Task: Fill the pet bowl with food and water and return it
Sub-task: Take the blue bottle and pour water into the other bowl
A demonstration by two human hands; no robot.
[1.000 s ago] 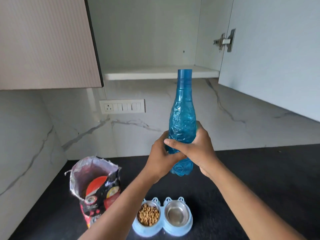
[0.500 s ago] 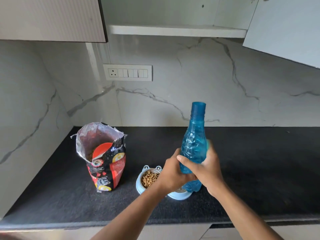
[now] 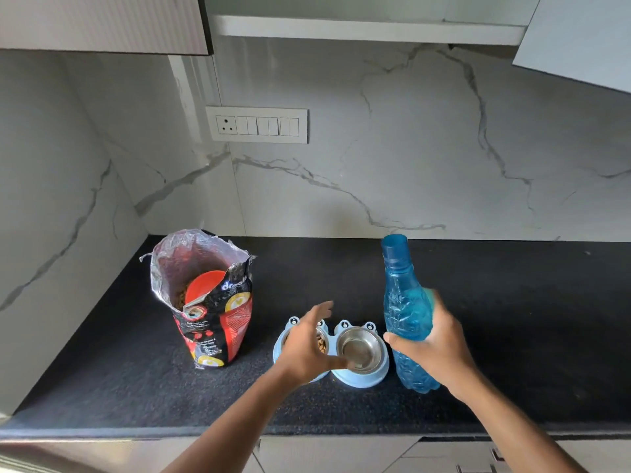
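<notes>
countertop (image 3: 512, 319): bottle (image 3: 401, 302) lowered, left hand (image 3: 309, 349) off

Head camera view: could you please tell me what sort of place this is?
Most likely a home kitchen: a black stone countertop below wall cabinets, a marble-look backsplash with a switch panel, and a pet food bag beside a double pet bowl.

At lower centre the pet bowl (image 3: 362, 378) has a smooth pale blue plastic frame holding a shiny metal cup (image 3: 361, 348). Right of it, the bottle (image 3: 404, 312) is translucent blue plastic with an embossed, crinkled surface. The food bag (image 3: 213, 322) is glossy printed film, silver foil inside. The worktop (image 3: 512, 319) is speckled black stone; the wall (image 3: 409, 148) is veined white marble.
</notes>
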